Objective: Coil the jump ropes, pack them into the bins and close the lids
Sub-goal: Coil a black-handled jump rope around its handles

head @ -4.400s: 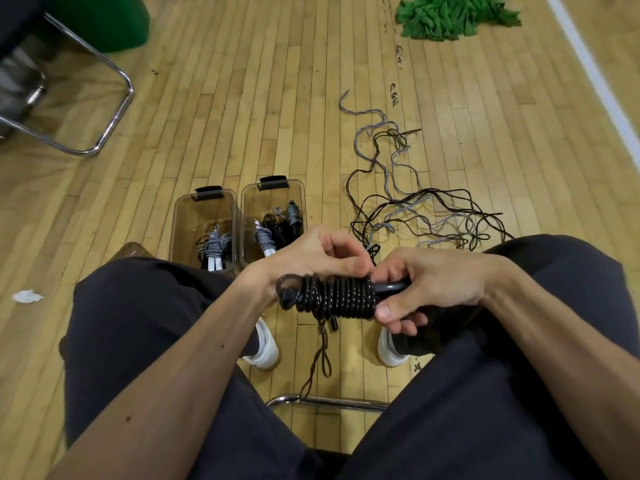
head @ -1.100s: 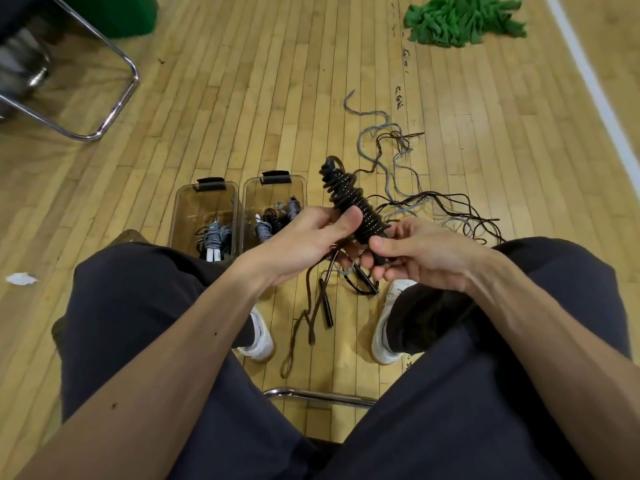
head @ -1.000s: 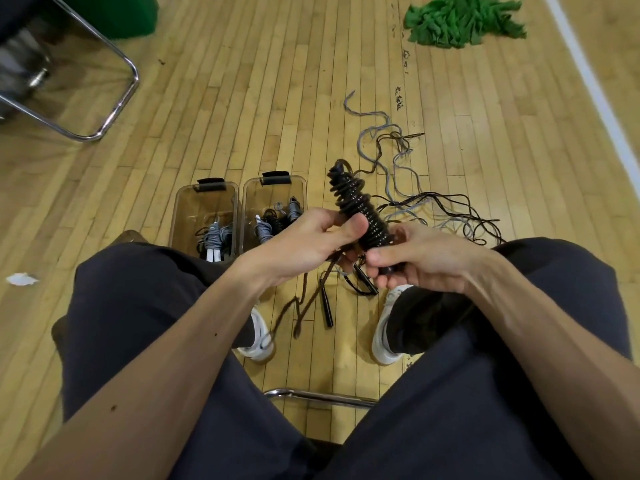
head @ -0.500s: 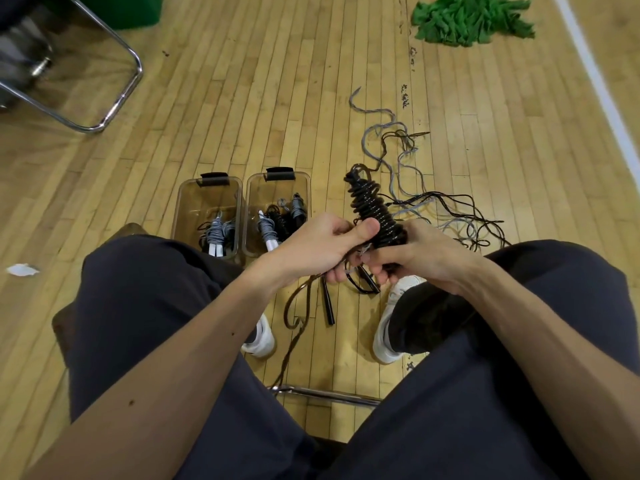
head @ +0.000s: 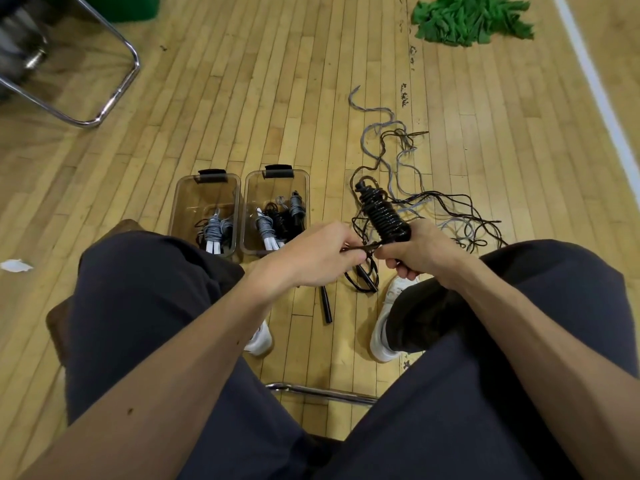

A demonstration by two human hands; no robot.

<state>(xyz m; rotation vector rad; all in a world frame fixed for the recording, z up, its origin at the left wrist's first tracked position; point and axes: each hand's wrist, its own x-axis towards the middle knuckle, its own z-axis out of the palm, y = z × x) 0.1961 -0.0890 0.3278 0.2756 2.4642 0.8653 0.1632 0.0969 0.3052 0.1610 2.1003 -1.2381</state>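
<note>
Where ropes (head: 408, 202) tangle on plank floor (head: 277, 98), bins (head: 273, 188) sit near.

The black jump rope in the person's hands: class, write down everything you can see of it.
The black jump rope looks like glossy plastic cord, wound in tight turns into a stubby bundle with a small loop at its top. It is tilted, top leaning left and away from the person, above the wooden floor. The right hand grips its lower end; the left hand pinches a strand leaving that end. Slack loops and a black handle show below the hands.
</note>
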